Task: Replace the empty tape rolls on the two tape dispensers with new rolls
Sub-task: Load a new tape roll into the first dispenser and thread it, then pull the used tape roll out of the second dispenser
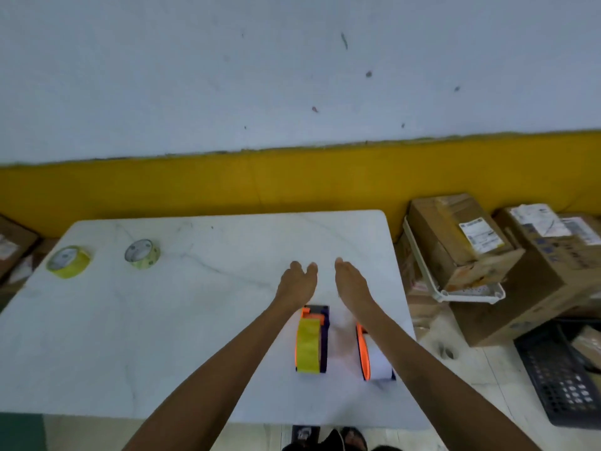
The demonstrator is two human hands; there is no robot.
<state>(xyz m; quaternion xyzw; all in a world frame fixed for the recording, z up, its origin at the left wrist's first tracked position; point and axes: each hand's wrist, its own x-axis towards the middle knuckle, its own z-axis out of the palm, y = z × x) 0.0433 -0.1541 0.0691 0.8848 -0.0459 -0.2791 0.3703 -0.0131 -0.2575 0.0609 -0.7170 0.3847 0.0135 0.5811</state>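
Two tape dispensers, one yellow [309,345] and one white [377,356], stand lengthwise near the table [195,320] front edge, beneath the forearms. Both hands, left [297,283] and right [351,283], hover open and empty beyond them. Two tape rolls [69,261] [142,253] lie far left, nearer the left hand.

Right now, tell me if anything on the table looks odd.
Nothing stands out. Two dispensers, left and right, sit upright side by side; two tape rolls lie apart at the table's far left. Both hands are empty.

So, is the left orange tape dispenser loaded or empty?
Loaded: the orange tape dispenser carries a wide yellow tape roll.
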